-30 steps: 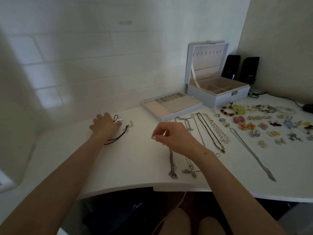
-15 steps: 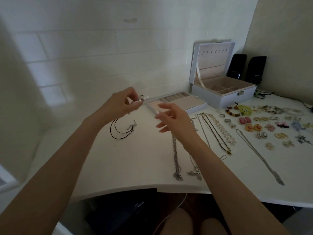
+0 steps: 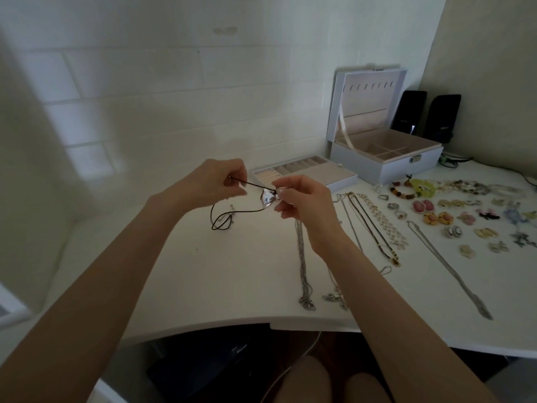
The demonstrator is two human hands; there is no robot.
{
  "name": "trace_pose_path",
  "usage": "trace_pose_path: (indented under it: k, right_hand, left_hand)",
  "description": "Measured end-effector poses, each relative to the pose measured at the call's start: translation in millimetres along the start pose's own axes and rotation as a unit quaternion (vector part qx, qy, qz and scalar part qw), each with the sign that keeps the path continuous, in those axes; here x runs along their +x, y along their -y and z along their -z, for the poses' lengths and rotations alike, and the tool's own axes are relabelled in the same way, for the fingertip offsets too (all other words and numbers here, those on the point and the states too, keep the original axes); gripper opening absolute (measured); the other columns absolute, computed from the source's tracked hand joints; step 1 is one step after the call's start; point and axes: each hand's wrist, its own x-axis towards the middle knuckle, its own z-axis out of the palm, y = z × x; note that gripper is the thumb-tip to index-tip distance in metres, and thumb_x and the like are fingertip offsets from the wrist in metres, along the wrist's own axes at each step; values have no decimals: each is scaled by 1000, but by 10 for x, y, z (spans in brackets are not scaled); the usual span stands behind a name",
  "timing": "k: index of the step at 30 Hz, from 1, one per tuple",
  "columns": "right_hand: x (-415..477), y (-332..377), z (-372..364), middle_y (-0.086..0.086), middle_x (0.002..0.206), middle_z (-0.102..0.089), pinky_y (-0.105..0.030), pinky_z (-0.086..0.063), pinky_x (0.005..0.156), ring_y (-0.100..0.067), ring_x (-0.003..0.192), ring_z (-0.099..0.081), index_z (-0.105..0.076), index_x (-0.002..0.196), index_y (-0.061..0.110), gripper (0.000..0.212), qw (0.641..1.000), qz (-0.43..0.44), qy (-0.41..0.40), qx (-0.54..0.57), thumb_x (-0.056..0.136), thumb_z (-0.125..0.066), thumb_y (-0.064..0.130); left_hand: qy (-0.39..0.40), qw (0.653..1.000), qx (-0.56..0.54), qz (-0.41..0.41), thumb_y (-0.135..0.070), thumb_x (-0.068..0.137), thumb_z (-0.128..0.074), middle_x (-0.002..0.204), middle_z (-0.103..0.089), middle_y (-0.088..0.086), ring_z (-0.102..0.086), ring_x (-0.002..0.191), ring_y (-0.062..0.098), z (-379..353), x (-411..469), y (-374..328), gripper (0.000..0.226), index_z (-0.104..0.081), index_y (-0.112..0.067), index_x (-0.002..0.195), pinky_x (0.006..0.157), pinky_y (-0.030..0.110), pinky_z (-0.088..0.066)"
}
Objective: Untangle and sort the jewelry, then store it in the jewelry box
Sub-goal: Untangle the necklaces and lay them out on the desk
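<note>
Black cord necklace (image 3: 252,184) held just above the desk (image 3: 203,271), its slack looping down onto the surface. Silver pendant (image 3: 267,199) hangs on the cord. Left hand (image 3: 215,181) pinches the cord; right hand (image 3: 302,199) pinches it at the pendant. Silver chains (image 3: 302,257) lie to the right; open jewelry box (image 3: 406,164) at the back.

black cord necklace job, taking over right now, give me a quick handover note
Left hand pinches the black cord necklace, right hand pinches it at its silver pendant; the rest of the cord hangs to the table.
Chains and earrings lie sorted in rows on the right; jewelry box open behind, its tray out beside it.
Done: sorting, mostly. Left: untangle this cord, store everything.
</note>
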Motion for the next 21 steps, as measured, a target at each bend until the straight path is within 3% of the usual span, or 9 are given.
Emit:
trace_pose_path:
  k: [4, 7, 12, 14, 17, 19, 21]
  right_hand:
    - [-3, -42, 50, -6, 65, -56, -18, -41, 48, -9, 50, -51, -66, 93, 0, 18, 1000, -6, -11, 4, 85, -51, -7]
    - [7, -53, 72, -10, 70, -62, -20, -50, 53, -12, 54, -58, -65, 98, -5, 14, 999, -4, -3, 38, 87, -56, -5]
    - [43, -15, 32, -23, 92, -67, -30, -58, 76, -21, 72, -69, -64, 101, -2, 16, 994, 13, 16, 104, 88, -56, -7]
    - [54, -3, 6, -21, 97, -66, -27, -57, 79, -19, 80, -70, -66, 100, 5, 20, 993, 27, 25, 108, 89, -56, -7]
    - [69, 0, -15, -15, 99, -67, -24, -55, 80, -17, 87, -69, -64, 108, 4, 24, 989, 43, 48, 135, 90, -53, -7]
    - [72, 16, -14, -10, 97, -70, -24, -55, 80, -17, 88, -69, -64, 111, 4, 26, 986, 44, 60, 150, 91, -52, -7]
    - [78, 47, -8, -11, 96, -69, -30, -56, 82, -21, 89, -69, -64, 111, 2, 27, 981, 30, 80, 172, 90, -50, -8]
  left_hand:
    - [-91, 995, -13, 38, -5, 84, -65, 69, -62, 3, -54, 50, 0, 9, 73, 110, 7, -60, -8, 81, 54, 12, -41]
    - [-96, 995, -5, 36, -9, 87, -62, 76, -66, 0, -53, 48, 0, 39, 81, 66, 6, -61, -12, 82, 52, 8, -39]
    - [87, 978, -179, 67, -21, 101, -41, 98, -73, 1, -45, 41, 11, 41, -3, -85, 25, -63, -9, 105, 42, 18, -39]
    - [152, 955, -238, 88, -22, 103, -35, 102, -73, 5, -52, 48, 15, 18, -35, -87, 30, -60, -9, 113, 48, 22, -46]
    - [181, 929, -304, 107, -14, 103, -33, 100, -71, 14, -67, 76, 24, -22, -63, -28, 29, -57, -4, 116, 73, 30, -55]
    - [184, 937, -285, 82, -8, 100, -40, 94, -69, 9, -66, 84, 18, -35, -83, 3, 21, -59, -13, 107, 82, 32, -52]
    - [169, 963, -202, 61, -14, 91, -60, 89, -61, 4, -58, 83, 11, -54, -90, 10, 22, -54, -30, 105, 84, 35, -49]
